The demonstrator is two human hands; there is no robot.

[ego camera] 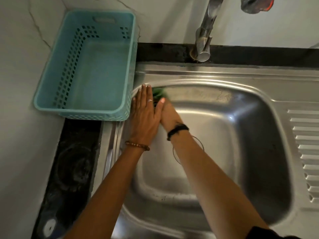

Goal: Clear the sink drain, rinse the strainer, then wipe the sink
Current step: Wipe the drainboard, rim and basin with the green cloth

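The steel sink (259, 128) fills the middle of the view. My left hand (145, 114) lies flat with fingers together on the sink's far left rim. Just right of it, my right hand (170, 116) is inside the basin at the far left corner, pressing a green scrub pad (158, 93) against the wall. The pad is blurred and mostly hidden behind my fingers. I cannot see the drain or a strainer; my right forearm covers the basin's middle.
A light blue perforated plastic basket (89, 66) stands on the counter at the sink's left. A steel tap (203, 37) rises behind the basin. A ribbed drainboard (305, 152) lies to the right. Black counter edging (74, 161) runs along the left.
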